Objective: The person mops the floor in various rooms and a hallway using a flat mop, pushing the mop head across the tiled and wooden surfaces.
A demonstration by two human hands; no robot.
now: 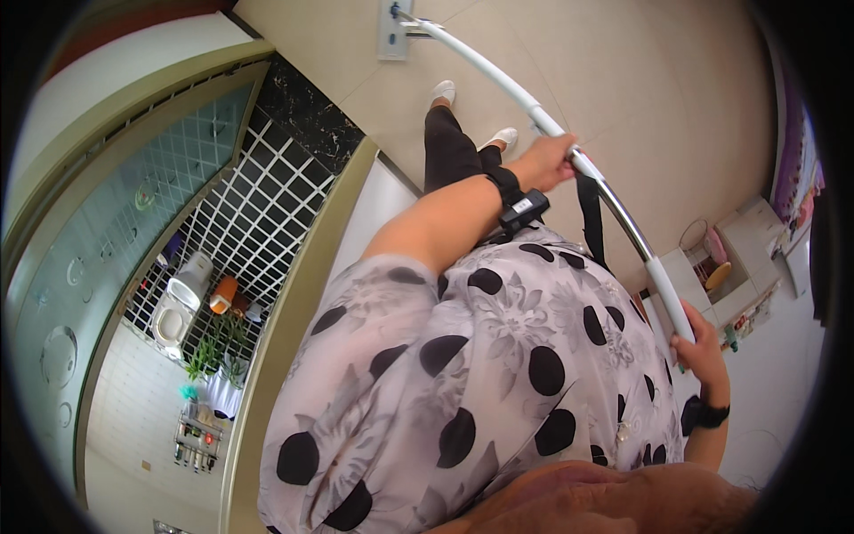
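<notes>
A long white-and-chrome mop pole [627, 217] runs from the upper left down to the right in front of my body. My left hand [547, 160] is closed around its middle, and my right hand [700, 344] grips the white section at its near end. At the far end, a flat mop head [393, 43] rests on the beige tiled floor [640, 73], beyond my white shoes. A black device is strapped to my left wrist, with a black band on my right wrist. A black strap hangs by the pole below my left hand.
At left, a sliding glass door [60, 320] and its frame border a bathroom with a black tiled floor [267, 173], a white toilet [170, 325], an orange bin [223, 294] and green plants [207, 350]. A white cabinet [747, 247] with items stands at the right.
</notes>
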